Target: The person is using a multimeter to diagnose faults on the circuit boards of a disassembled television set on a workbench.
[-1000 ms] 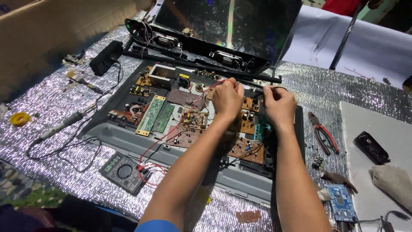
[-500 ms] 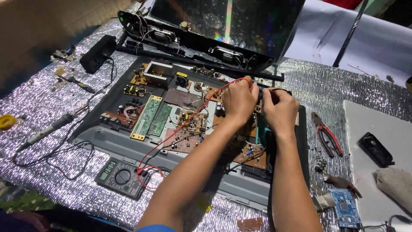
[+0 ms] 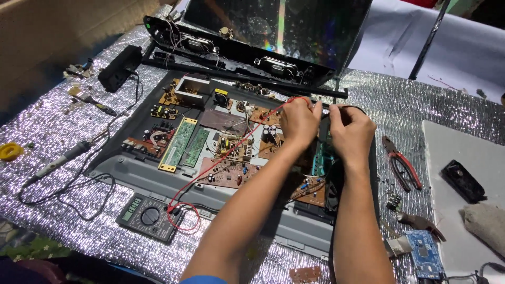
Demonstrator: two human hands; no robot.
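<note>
Left hand [image 3: 300, 120] pinches red probe wire [image 3: 231, 152], right hand [image 3: 351, 129] pinches black probe; a slip could short circuit boards [image 3: 231, 173], tug meter [image 3: 149, 216] along the desk.

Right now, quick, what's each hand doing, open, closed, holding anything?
Left hand: closed, pinching the red probe lead over the circuit boards.
Right hand: closed, fingers pinched on a black lead; the tip is hidden.
</note>
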